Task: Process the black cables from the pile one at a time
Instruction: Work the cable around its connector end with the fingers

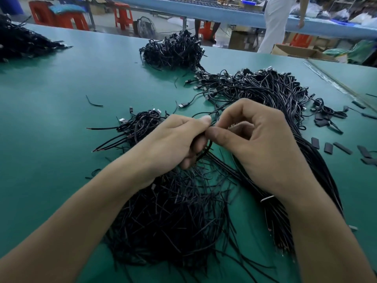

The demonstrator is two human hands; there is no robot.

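My left hand (pixel 175 139) and my right hand (pixel 259 139) meet at the middle of the green table (pixel 61 119), both pinching one thin black cable (pixel 206 114) that loops up between the fingertips. My left fingers curl round its lower part. A large bundle of black cables (pixel 271 92) with USB plugs fans out behind and to the right of my right hand. A smaller heap of coiled cables (pixel 140 123) lies just left of my left hand. Below my wrists spreads a mat of short black cable offcuts (pixel 173 217).
Another cable heap (pixel 173 52) sits at the table's far middle, and one more (pixel 22 43) at the far left. Short black sleeve pieces (pixel 328 148) lie scattered at the right. Red stools and a person in white (pixel 275 23) stand beyond the table.
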